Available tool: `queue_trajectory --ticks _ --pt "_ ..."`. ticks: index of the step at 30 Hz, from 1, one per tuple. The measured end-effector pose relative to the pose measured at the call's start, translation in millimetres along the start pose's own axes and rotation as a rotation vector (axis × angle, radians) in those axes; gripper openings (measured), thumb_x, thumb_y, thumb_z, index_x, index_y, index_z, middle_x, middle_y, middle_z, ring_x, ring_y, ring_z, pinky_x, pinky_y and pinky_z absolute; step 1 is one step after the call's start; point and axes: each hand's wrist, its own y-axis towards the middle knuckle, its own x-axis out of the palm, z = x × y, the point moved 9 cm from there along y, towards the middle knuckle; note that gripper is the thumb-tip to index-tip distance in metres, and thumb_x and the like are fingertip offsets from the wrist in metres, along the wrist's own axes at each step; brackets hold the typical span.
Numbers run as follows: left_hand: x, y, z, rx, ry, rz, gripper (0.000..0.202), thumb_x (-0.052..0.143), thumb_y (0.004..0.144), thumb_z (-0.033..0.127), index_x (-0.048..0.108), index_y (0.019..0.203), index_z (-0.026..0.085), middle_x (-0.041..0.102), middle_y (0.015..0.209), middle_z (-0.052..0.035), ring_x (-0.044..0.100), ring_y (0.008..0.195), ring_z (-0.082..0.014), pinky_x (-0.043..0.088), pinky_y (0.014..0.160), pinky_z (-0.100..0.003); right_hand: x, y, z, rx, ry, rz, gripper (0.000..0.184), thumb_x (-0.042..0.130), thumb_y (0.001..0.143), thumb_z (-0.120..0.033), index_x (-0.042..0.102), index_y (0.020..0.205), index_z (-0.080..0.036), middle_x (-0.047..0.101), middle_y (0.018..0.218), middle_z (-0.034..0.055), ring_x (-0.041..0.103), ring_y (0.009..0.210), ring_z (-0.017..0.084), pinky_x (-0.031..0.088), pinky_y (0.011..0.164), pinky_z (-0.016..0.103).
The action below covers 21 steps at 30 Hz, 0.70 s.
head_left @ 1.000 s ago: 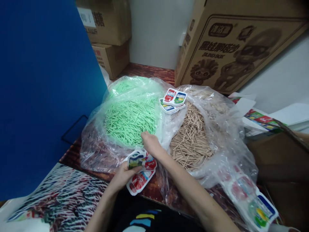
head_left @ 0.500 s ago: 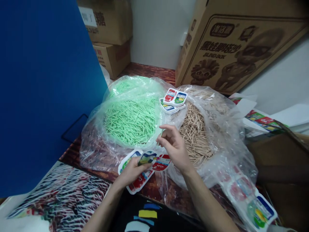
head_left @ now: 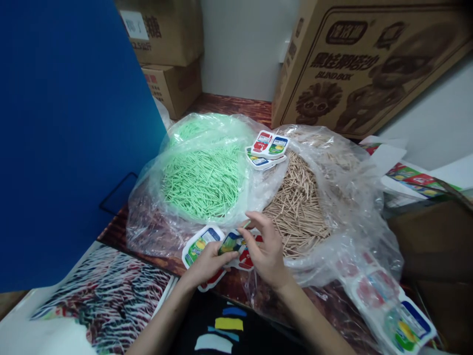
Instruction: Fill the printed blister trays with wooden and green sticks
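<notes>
My left hand [head_left: 207, 262] is closed on a small white twin-cup pack [head_left: 218, 245] with colourful printed lids, holding it above the table's near edge. My right hand [head_left: 264, 249] pinches a thin green stick [head_left: 247, 224] and holds it right over that pack. Behind the hands lies a clear bag of green sticks [head_left: 203, 180], and to its right a clear bag of tan wooden sticks [head_left: 301, 204]. Two more twin-cup packs [head_left: 268, 148] rest stacked where the bags meet.
A blue board [head_left: 66, 128] stands at the left. Cardboard boxes [head_left: 354, 64] lean at the back. A strip of sealed cup packs [head_left: 388, 305] lies at the lower right, a striped printed sheet [head_left: 99, 291] at the lower left, and printed cards [head_left: 410, 177] at the right.
My right hand lifted from the green stick pile with one stick pinched, then came down to the pack. My left hand raised the pack slightly and turned it.
</notes>
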Motion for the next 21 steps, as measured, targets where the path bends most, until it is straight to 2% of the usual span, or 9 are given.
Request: queue_trajectory --ticks 3,6,8,10,14,17,21 --pt "6.7 1 -5 -0.02 -0.039 -0.03 0.029 0.062 0.078 0.042 0.057 0.07 0.015 0.051 0.061 0.0031 0.046 0.056 -0.0121 0.036 0.054 -0.023 -9 -5 10 0.081 0.012 0.058 0.025 0.058 0.087 -0.021 0.05 0.11 -0.024 0.059 0.091 0.003 0.059 0.082 0.017 0.048 0.077 0.032" --pt "8.1 1 -6 -0.017 -0.04 -0.022 0.032 0.062 0.077 0.044 0.054 0.067 0.015 0.047 0.059 0.004 0.043 0.055 -0.0109 0.035 0.052 -0.022 -1 -5 10 0.081 -0.046 -0.094 0.003 0.054 0.089 -0.022 0.056 0.091 -0.023 0.057 0.085 0.0027 0.055 0.086 0.019 0.045 0.079 0.034" --pt "7.5 2 -5 -0.011 -0.031 -0.017 0.032 0.062 0.078 0.044 0.055 0.067 0.015 0.048 0.06 0.0039 0.043 0.055 -0.0112 0.036 0.052 -0.022 6 -5 5 0.036 -0.108 -0.195 0.013 0.05 0.092 -0.021 0.056 0.08 -0.022 0.056 0.084 0.0039 0.051 0.093 0.021 0.042 0.084 0.037" --pt "7.0 2 -3 0.008 -0.007 -0.015 0.029 0.062 0.078 0.042 0.058 0.07 0.015 0.051 0.063 0.0029 0.046 0.058 -0.0125 0.039 0.055 -0.023 9 -5 2 0.008 -0.158 -0.244 0.016 0.049 0.092 -0.022 0.056 0.077 -0.021 0.055 0.088 0.0053 0.048 0.098 0.023 0.04 0.087 0.039" --pt "6.7 1 1 0.092 0.015 0.006 0.021 0.063 0.078 0.035 0.065 0.082 0.015 0.062 0.079 -0.001 0.054 0.076 -0.0174 0.043 0.071 -0.025 23 -10 1 0.026 -0.204 -0.413 0.02 0.052 0.09 -0.023 0.055 0.071 -0.02 0.053 0.092 0.0059 0.048 0.093 0.021 0.042 0.081 0.037" --pt "3.0 -3 -4 0.068 0.002 0.035 0.022 0.06 0.08 0.036 0.065 0.084 0.015 0.063 0.081 -0.0018 0.054 0.078 -0.018 0.043 0.072 -0.026 31 -10 4 0.079 -0.063 -0.521 0.018 0.05 0.092 -0.024 0.061 0.078 -0.02 0.055 0.091 0.0045 0.053 0.089 0.018 0.043 0.08 0.033" --pt "-11.3 -14 -5 0.026 -0.041 0.048 0.027 0.057 0.083 0.041 0.065 0.085 0.015 0.065 0.082 -0.0035 0.056 0.077 -0.0186 0.045 0.071 -0.027 24 9 20 0.171 0.147 -0.42 0.017 0.047 0.094 -0.027 0.063 0.092 -0.02 0.062 0.088 0.003 0.059 0.086 0.017 0.045 0.078 0.029"
